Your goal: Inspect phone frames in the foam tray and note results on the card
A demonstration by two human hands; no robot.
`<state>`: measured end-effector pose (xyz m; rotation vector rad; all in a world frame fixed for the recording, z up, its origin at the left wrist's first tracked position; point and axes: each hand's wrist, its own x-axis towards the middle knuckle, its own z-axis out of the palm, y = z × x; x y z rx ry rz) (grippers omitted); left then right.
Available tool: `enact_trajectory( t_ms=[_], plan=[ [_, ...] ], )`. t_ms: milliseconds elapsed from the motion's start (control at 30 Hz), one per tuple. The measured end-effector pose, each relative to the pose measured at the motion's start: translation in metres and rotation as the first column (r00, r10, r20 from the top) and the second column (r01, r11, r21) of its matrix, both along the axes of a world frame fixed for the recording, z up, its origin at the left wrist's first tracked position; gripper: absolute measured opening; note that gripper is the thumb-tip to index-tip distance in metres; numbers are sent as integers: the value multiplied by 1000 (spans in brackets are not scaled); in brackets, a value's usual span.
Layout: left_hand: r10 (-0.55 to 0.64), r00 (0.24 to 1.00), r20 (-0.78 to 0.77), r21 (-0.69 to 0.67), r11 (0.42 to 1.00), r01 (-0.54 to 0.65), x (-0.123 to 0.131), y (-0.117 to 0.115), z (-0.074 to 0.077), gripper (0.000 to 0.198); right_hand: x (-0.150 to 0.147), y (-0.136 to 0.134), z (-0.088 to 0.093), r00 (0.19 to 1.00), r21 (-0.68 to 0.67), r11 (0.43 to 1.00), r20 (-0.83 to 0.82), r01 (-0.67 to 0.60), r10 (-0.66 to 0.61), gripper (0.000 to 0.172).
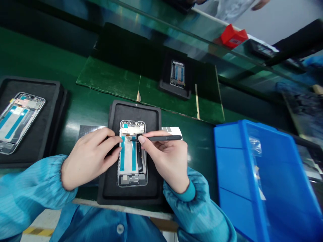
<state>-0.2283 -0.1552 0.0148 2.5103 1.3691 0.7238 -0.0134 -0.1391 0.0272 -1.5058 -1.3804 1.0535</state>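
Note:
An opened phone (128, 158) lies face down in a black foam tray (114, 191), its inner parts and two blue strips showing. My left hand (92, 156) is at the phone's left side, its bent fingertips on the upper part of that edge. In my right hand (168, 158) is a pair of black tweezers (164, 137), pinched between thumb and fingers. The tweezers point left, with their tips over the phone's middle, just below the circuit board. Exactly what the tips touch is too small to tell.
To the left, another opened phone (19, 121) lies on stacked black trays (52, 101). A third phone (177, 74) sits in a tray (174, 91) on a green board (113, 77). A blue bin (232, 161) stands right. A red box (233, 36) is on the shelf beyond.

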Motion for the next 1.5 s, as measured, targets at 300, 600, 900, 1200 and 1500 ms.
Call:
enact_trajectory(
  t_ms=[300, 600, 900, 1200, 1500],
  plan=[
    [-3, 1000, -7, -2, 1000, 3, 0, 0, 0, 16, 0, -1, 0, 1000, 6, 1000, 13, 0, 0, 10],
    [-64, 987, -149, 84, 993, 77, -3, 1, 1, 28, 0, -1, -1, 1000, 2, 1000, -6, -5, 5, 10],
    [-80, 934, -347, 73, 991, 113, 0, 1, 14, 29, 0, -1, -2, 1000, -10, 1000, 6, 4, -3, 11],
    [-90, 922, -377, 66, 990, 123, 0, 2, 12, 35, -1, -1, -1, 1000, -2, 1000, 21, 2, -2, 11],
    [-82, 898, -432, 116, 983, 146, 5, 2, 20, 36, -1, -5, -2, 998, 49, 999, 67, -5, 2, 12]
  ],
)
